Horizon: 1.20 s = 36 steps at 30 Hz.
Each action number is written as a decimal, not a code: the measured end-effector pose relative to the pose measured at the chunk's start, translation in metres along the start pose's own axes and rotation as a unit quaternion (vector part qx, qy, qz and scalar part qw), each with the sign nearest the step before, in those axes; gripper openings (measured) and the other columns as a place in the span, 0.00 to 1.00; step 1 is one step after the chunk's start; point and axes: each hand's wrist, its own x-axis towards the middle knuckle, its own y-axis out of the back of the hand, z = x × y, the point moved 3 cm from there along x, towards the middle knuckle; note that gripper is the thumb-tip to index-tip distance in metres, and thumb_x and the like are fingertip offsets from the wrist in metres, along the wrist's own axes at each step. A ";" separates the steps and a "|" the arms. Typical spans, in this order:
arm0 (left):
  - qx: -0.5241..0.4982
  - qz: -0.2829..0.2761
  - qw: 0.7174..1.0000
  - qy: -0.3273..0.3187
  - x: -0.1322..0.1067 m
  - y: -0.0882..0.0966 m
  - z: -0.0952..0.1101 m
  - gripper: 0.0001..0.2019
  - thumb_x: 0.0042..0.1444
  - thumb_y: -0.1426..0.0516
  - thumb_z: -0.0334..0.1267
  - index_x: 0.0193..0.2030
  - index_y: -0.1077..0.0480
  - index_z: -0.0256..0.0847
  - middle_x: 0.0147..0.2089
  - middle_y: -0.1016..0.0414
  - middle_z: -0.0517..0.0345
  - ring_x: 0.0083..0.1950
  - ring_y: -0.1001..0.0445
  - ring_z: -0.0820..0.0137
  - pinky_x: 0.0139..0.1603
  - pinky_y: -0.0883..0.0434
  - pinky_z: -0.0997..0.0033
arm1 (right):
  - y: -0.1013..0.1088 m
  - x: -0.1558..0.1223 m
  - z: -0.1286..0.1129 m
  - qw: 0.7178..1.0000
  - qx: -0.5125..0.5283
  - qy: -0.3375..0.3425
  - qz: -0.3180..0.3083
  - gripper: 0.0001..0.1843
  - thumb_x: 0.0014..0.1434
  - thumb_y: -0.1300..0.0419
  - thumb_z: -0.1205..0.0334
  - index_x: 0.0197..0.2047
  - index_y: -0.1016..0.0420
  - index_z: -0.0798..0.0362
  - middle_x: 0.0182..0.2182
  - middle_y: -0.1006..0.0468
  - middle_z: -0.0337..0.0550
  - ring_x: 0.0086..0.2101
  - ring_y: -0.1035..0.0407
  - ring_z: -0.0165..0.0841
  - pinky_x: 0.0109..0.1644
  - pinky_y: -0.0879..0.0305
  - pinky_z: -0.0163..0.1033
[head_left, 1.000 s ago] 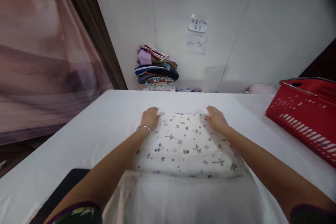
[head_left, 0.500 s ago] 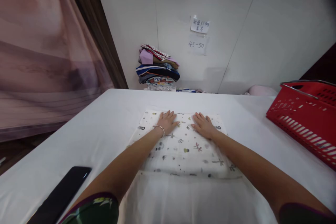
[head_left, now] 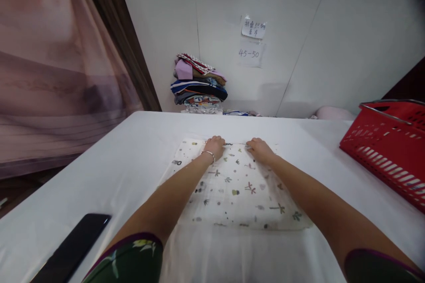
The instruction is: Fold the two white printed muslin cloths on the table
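A white cloth (head_left: 232,190) printed with small plants and dots lies folded flat in front of me, its far edge running between my hands. My left hand (head_left: 215,147), with a bracelet at the wrist, curls its fingers over that far edge left of the middle. On the right of the middle, my right hand (head_left: 260,149) pinches the same edge between thumb and fingers. Both hands rest low, close to the table.
The cloth lies on a white-covered table (head_left: 133,163). A black phone (head_left: 73,247) is at the near left, a red plastic basket (head_left: 388,150) at the right. Behind the far edge stands a stack of folded fabrics (head_left: 199,82) by the wall, and a pink curtain (head_left: 59,75) hangs left.
Both hands lay flat with fingers spread on the cloth; now their fingers have closed on its far edge. My left hand has shifted slightly right.
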 end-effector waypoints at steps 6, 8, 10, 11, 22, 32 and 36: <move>-0.017 0.019 0.999 0.031 -0.001 0.001 -0.001 0.12 0.59 0.53 0.35 0.45 0.32 0.41 0.44 0.27 0.52 0.49 0.32 0.64 0.54 0.42 0.61 | -0.001 -0.003 -0.001 1.000 -0.006 -0.004 0.015 0.14 0.63 0.53 0.63 0.44 0.28 0.54 0.43 0.29 0.49 0.45 0.38 0.38 0.49 0.45 0.39; -0.024 0.024 0.998 0.058 0.001 0.000 -0.003 0.12 0.59 0.54 0.36 0.46 0.32 0.42 0.46 0.26 0.52 0.50 0.32 0.64 0.54 0.40 0.60 | -0.004 -0.001 0.001 1.000 -0.006 -0.022 0.021 0.15 0.63 0.54 0.63 0.45 0.28 0.55 0.44 0.29 0.49 0.46 0.38 0.39 0.48 0.45 0.41; -0.031 0.029 0.996 0.080 0.003 -0.001 -0.004 0.14 0.59 0.53 0.36 0.48 0.33 0.41 0.49 0.27 0.52 0.51 0.33 0.63 0.53 0.39 0.60 | -0.006 0.000 0.004 0.999 -0.003 -0.041 0.023 0.16 0.63 0.55 0.62 0.46 0.29 0.55 0.45 0.29 0.50 0.46 0.38 0.39 0.48 0.45 0.42; -0.033 0.034 0.995 0.086 0.002 -0.001 -0.004 0.15 0.59 0.54 0.35 0.50 0.33 0.41 0.51 0.28 0.52 0.53 0.34 0.63 0.54 0.40 0.60 | -0.008 0.001 0.005 0.998 -0.001 -0.050 0.023 0.16 0.63 0.55 0.61 0.47 0.30 0.54 0.46 0.29 0.50 0.47 0.37 0.39 0.49 0.45 0.43; -0.008 -0.073 0.997 0.006 -0.032 -0.018 -0.003 0.35 0.57 0.61 0.61 0.66 0.51 0.42 0.70 0.58 0.53 0.70 0.61 0.58 0.66 0.62 0.48 | -0.025 -0.017 -0.025 0.999 0.021 0.019 -0.025 0.37 0.61 0.66 0.39 0.67 0.53 0.52 0.66 0.56 0.46 0.64 0.64 0.41 0.64 0.69 0.52; -0.026 -0.057 0.998 0.009 -0.061 0.004 -0.009 0.38 0.56 0.63 0.63 0.67 0.52 0.42 0.71 0.63 0.55 0.70 0.66 0.61 0.67 0.64 0.52 | -0.007 -0.069 -0.038 1.000 0.013 -0.010 -0.023 0.41 0.60 0.67 0.36 0.67 0.55 0.55 0.66 0.61 0.47 0.65 0.69 0.41 0.65 0.71 0.54; -0.003 -0.071 0.997 0.039 -0.097 0.002 -0.030 0.37 0.55 0.62 0.63 0.67 0.51 0.45 0.70 0.59 0.55 0.70 0.64 0.58 0.66 0.64 0.49 | -0.016 -0.110 -0.025 0.998 0.006 -0.055 -0.039 0.43 0.59 0.67 0.34 0.67 0.55 0.55 0.66 0.59 0.48 0.64 0.67 0.43 0.65 0.69 0.54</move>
